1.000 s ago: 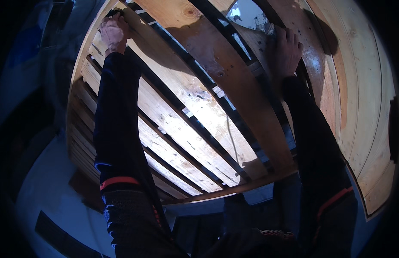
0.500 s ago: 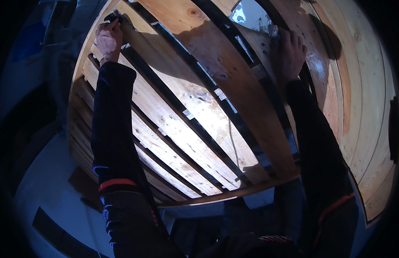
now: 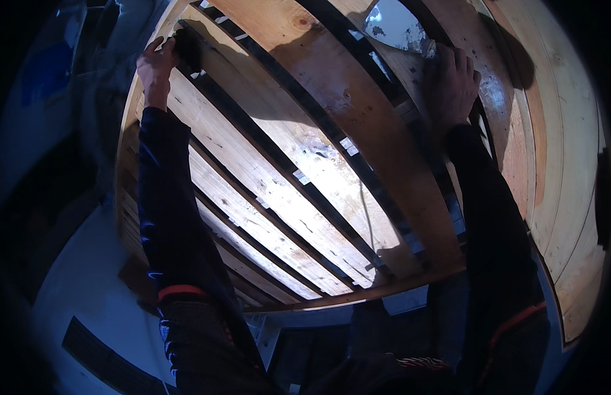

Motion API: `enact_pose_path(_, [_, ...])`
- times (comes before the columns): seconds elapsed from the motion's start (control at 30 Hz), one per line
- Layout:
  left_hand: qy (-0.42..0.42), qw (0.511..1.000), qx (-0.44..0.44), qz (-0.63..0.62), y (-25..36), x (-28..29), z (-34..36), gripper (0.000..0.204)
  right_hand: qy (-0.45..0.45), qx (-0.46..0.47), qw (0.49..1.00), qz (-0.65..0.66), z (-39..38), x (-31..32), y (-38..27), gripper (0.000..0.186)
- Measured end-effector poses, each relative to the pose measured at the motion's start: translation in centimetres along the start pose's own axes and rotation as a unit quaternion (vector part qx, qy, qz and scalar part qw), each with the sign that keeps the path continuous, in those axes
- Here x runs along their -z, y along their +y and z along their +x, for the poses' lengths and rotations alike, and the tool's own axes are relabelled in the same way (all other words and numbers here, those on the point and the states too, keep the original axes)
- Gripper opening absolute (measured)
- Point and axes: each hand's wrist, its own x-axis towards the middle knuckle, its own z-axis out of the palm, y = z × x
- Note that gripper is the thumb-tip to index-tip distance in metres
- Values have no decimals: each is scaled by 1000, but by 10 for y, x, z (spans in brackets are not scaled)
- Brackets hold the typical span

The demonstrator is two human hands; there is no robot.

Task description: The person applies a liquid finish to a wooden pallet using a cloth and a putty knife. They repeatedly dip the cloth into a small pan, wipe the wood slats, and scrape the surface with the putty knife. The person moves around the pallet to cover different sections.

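We grip a dark tool (image 3: 187, 49) in the left hand (image 3: 154, 66) at the far left edge of the slatted pallet (image 3: 305, 164); the right hand (image 3: 453, 82) presses flat, fingers spread, steadying its far side. Keep that bracing hand firm, we judge.

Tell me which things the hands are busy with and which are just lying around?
In use:
left hand, gripping a small dark object at the edge of the pale wooden slatted pallet
right hand, pressed flat on that pallet

Lying about:
shiny pale rounded patch showing between the slats
flat wooden boards on the right
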Motion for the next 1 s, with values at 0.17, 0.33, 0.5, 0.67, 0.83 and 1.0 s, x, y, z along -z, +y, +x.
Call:
enact_pose_path(0.17, [-100,918,-229,308,1,2,-15,56,6,-9,1000,8,2,-1,1,37])
enact_pose_path(0.33, [-118,979,-34,164,22,-1,-11,51,7,-6,1000,7,2,-1,1,37])
enact_pose_path(0.5, [-53,998,21,8,34,-3,-1,57,0,-8,1000,20,1,1,0,36])
enact_pose_path(0.67, [67,812,-356,458,18,-13,-13,74,-4,-12,1000,5,2,1,2,36])
enact_pose_path(0.83, [-68,852,-427,293,2,-8,-12,52,13,-1,1000,20,3,3,-2,37])
enact_pose_path(1.0, [32,902,-270,336,-7,-9,16,34,-9,-18,1000,5,4,5,-3,36])
